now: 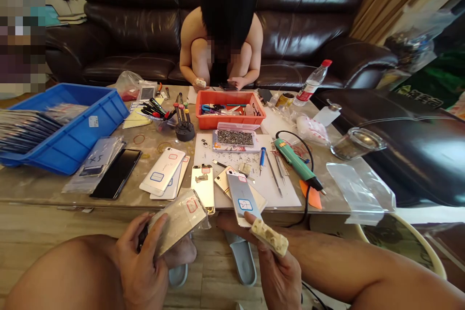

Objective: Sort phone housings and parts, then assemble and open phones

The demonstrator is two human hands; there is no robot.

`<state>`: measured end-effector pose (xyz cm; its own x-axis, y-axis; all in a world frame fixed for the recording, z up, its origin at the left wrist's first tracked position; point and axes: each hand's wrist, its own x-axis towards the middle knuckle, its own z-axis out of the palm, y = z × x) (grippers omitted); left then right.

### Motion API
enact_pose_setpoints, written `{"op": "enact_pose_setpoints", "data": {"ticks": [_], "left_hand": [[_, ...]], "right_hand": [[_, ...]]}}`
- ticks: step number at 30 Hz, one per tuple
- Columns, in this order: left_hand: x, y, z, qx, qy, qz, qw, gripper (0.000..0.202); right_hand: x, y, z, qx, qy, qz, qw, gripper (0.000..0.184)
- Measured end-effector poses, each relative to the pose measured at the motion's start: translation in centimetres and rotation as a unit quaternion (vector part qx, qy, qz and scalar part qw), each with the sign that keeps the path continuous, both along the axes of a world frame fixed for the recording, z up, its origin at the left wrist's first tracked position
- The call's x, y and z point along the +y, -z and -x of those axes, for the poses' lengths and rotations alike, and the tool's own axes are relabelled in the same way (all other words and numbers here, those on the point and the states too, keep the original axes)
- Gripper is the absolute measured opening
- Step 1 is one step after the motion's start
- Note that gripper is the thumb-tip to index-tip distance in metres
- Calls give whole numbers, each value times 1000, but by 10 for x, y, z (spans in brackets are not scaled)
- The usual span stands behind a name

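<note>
My left hand (pixel 145 256) is closed around a phone in a clear plastic wrapper (pixel 181 223), which has a red-outlined label. It is raised in front of the table's near edge. My right hand (pixel 278 271) grips the lower end of a grey-blue phone (pixel 242 193) marked with a blue-outlined label. A lumpy yellowish wrapping or pad (pixel 269 237) covers part of a finger on that hand; I cannot tell which. Beneath the grey-blue phone lies a gold phone (pixel 259 199). Left of it is a gold phone panel (pixel 202 186), beside stacked white phones (pixel 165 169).
A blue bin (pixel 119 106) of phone parts stands left, near a black phone (pixel 118 172). Behind the work mat (pixel 290 198) are a screw box (pixel 236 138) and a red tool tray (pixel 228 120). A corded green tool (pixel 296 160) lies right. Another person (pixel 221 43) sits opposite.
</note>
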<state>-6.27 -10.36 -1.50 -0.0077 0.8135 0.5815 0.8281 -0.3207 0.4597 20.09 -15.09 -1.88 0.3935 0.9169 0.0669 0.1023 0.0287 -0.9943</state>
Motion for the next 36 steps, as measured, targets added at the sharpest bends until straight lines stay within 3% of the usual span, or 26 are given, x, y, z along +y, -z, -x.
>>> {"op": "enact_pose_setpoints", "data": {"ticks": [4, 8, 12, 15, 19, 24, 30, 33, 36], "left_hand": [[0, -1, -2, 12, 4, -10, 1000, 80], [0, 1, -4, 29, 5, -11, 1000, 80], [1, 2, -7, 43, 16, -21, 999, 75], [1, 0, -10, 53, 25, -25, 998, 72], [1, -4, -15, 58, 37, -29, 997, 64], [0, -5, -18, 59, 38, -34, 997, 53], [1, 5, -16, 67, 35, -40, 996, 45], [1, 10, -17, 62, 35, -36, 997, 44], [0, 12, -22, 37, 15, -32, 999, 45]], "right_hand": [[0, 1, 5, 107, 66, 5, 992, 36], [-3, -6, 10, 280, 89, -10, 956, 29], [-5, -10, 8, 323, 122, -14, 939, 28], [-6, -5, 3, 283, 114, 10, 952, 33], [-9, 5, -6, 146, 127, 37, 980, 41], [-15, 12, -24, 0, 126, 34, 991, 41], [-7, -11, -39, -161, 109, 16, 981, 37], [-6, -21, -49, -174, 101, 12, 979, 34], [-9, -19, -53, -148, 77, 16, 986, 34]]}}
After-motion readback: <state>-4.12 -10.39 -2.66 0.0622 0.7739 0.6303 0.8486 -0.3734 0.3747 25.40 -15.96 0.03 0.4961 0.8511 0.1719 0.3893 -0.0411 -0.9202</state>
